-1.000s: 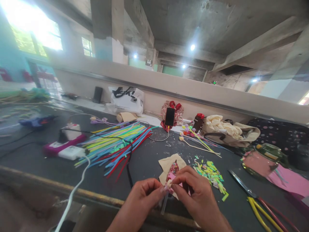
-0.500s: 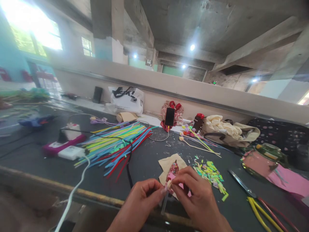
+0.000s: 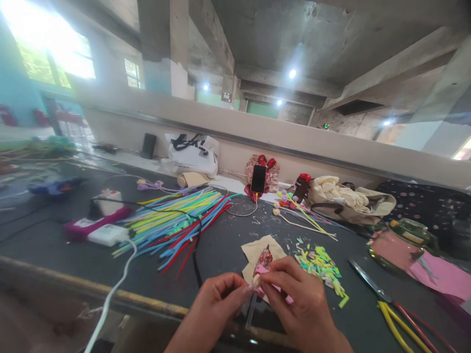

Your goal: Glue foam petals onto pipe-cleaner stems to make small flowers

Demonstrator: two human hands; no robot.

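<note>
My left hand (image 3: 221, 299) and my right hand (image 3: 298, 294) meet near the table's front edge, thumb and forefinger of each closed in a pinch. Between the fingertips is a small cream fuzzy piece (image 3: 255, 280); its exact shape is too small to tell. Just beyond lies a pink glue gun (image 3: 263, 262) with a glittery, dripped-on front and dark nozzle pointing away, partly hidden by my right hand. A clear glue stick (image 3: 251, 311) shows below the fingers. Under the gun is a piece of brown card (image 3: 252, 247). Short cut green and yellow pieces (image 3: 320, 264) lie right of my right hand.
Colourful pipe cleaners (image 3: 176, 220) spread at left, crossed by a black cord, beside a purple power strip (image 3: 97, 220). Yellow-and-red-handled scissors (image 3: 384, 296) and a green glass jar (image 3: 397, 245) are at right. Finished-looking stems (image 3: 301, 215), a phone (image 3: 258, 179) and bags stand behind.
Both hands stay pinched at the same spot. The cream piece and the right fingertips have shifted very slightly left; everything else on the table lies as before.
</note>
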